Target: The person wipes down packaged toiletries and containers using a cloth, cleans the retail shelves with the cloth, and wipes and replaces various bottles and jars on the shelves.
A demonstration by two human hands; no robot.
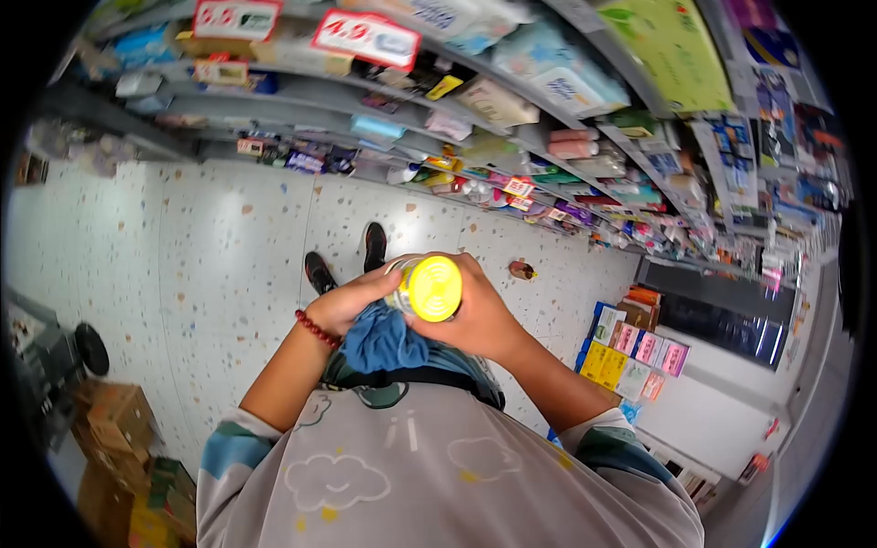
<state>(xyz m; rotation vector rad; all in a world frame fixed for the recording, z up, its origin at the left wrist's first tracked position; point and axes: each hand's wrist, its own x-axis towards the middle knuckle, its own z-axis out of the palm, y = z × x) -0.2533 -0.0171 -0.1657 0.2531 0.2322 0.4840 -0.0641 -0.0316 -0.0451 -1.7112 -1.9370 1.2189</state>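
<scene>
A can or jar with a bright yellow lid (436,289) is held up in front of the waist, lid facing the camera. My left hand (352,300), with a red bead bracelet at the wrist, is closed round its left side. A crumpled blue cloth (382,339) hangs under that hand, against the container. On the other side, my right hand (475,310) wraps the container with bent fingers. The fingertips of both hands are partly hidden behind it.
Shelves (301,96) packed with goods and price tags run across the top and right. A small item (522,269) lies on the speckled floor (228,237). Cardboard boxes (119,416) stand at lower left, colourful boxes (630,352) at right. Two dark shoes (375,245) show below.
</scene>
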